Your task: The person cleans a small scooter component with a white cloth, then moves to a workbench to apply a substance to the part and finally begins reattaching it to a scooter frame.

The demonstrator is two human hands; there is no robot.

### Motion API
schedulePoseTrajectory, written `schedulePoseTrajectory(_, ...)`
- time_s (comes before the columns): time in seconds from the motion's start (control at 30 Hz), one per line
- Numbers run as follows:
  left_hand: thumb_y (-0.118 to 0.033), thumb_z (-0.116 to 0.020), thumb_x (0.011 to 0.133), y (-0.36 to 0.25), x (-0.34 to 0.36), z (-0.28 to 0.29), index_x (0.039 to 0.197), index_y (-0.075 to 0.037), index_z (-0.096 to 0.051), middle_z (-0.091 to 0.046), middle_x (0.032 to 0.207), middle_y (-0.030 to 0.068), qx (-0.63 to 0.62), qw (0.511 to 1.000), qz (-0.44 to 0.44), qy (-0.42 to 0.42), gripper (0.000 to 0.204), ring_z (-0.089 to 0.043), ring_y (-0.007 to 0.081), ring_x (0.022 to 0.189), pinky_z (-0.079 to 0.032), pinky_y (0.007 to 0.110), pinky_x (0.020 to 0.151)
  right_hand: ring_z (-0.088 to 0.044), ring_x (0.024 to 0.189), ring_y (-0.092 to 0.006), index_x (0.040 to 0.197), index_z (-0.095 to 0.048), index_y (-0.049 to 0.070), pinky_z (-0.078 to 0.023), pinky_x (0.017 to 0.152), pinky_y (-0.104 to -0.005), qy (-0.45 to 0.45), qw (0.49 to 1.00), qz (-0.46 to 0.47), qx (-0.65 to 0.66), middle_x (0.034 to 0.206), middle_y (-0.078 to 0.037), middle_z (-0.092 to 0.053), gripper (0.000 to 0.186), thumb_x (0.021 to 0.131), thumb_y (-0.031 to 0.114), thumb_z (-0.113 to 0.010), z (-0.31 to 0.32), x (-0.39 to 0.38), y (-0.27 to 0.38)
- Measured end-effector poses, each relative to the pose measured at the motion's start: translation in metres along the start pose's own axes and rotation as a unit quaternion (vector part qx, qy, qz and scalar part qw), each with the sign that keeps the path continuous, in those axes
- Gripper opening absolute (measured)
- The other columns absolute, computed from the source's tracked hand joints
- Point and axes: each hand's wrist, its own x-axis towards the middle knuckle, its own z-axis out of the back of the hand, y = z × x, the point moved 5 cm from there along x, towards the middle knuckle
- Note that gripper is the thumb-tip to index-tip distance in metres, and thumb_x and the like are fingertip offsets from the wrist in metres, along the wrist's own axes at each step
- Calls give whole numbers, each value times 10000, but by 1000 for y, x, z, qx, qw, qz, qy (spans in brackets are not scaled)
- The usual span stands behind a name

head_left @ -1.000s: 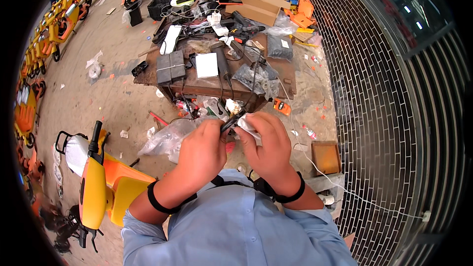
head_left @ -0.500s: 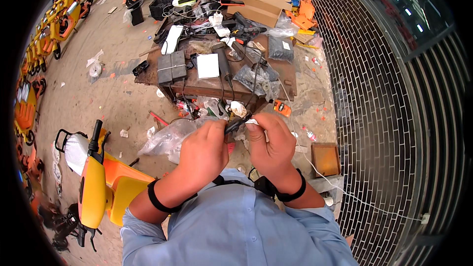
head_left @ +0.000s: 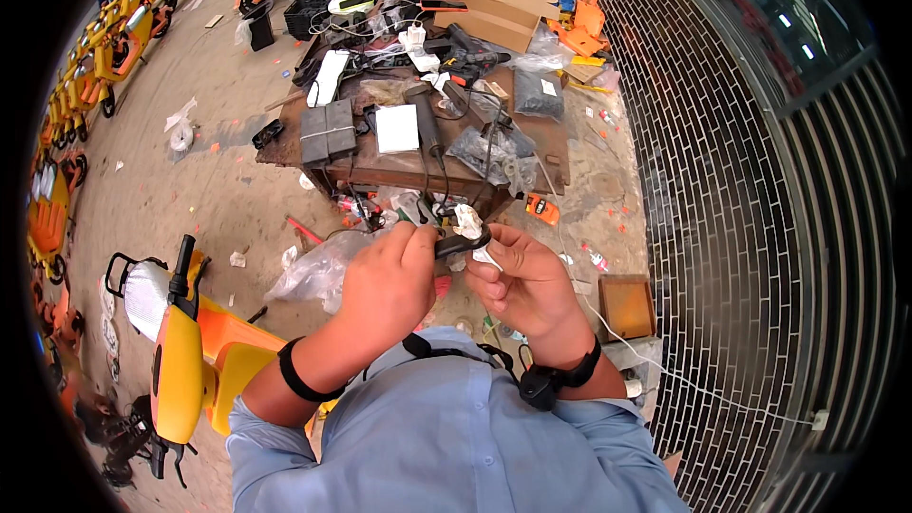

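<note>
My left hand [head_left: 389, 275] is closed round one end of a small black part [head_left: 460, 244], long and narrow, whose kind I cannot make out. At its other end my right hand [head_left: 528, 287] pinches a crumpled white tissue [head_left: 468, 222] against it. A smudged bunch of the tissue stands above the part, and a white fold shows below by the right fingers. Both hands are held in front of my chest, short of the brown workbench [head_left: 389, 171].
On the workbench lie a grey box [head_left: 329, 131], a white card [head_left: 396, 128], a power drill [head_left: 472, 59] and several cables. Plastic bags [head_left: 318, 271] litter the floor beneath. A yellow scooter [head_left: 180, 361] stands at left; a brick-patterned shutter [head_left: 722, 228] rises at right.
My right hand has rolled over, its fingers now curled beneath the black part. More of the tissue shows above the part, which now lies more level. My left hand has shifted slightly.
</note>
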Motion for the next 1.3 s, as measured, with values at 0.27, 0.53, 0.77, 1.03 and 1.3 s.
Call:
schedulePoseTrajectory(0.27,-34,-608,853,35,-2,-15,1004,-2,-550,-586,776,156,-72,985,154,-15,165,-595,352,666,-481,445,588,-569,654,-141,1043,-594,20,-450,544,-269,-121,975,114,-149,766,-56,-599,148,947,130,-622,20,-15,6)
schedulePoseTrajectory(0.53,-140,-619,958,47,-8,-22,921,-16,-557,-557,668,20,-483,808,327,81,143,-522,123,591,-399,285,537,-596,670,-133,1033,-592,20,-475,577,-276,-159,939,214,-218,777,-52,-626,156,944,139,-642,20,-28,22)
schedulePoseTrajectory(0.77,-147,-595,979,24,-4,-7,934,-31,-549,-521,681,-5,-626,695,309,170,133,-443,56,501,-356,223,451,-608,699,-125,1025,-589,17,-483,620,-272,-177,891,306,-284,800,-56,-643,142,946,124,-638,14,-40,43)
schedulePoseTrajectory(1.03,-167,-613,970,17,-5,-5,906,-28,-568,-517,698,-4,-676,684,196,194,159,-471,68,575,-382,230,516,-623,758,-119,1022,-604,25,-498,640,-257,-188,859,312,-359,854,-64,-670,149,940,138,-656,4,-39,44)
schedulePoseTrajectory(1.3,-212,-622,965,9,-7,-8,900,-7,-566,-522,722,21,-780,555,167,237,223,-491,86,549,-392,237,496,-638,786,-128,1029,-601,25,-511,646,-255,-181,872,293,-348,876,-72,-674,140,938,117,-653,0,-39,42)
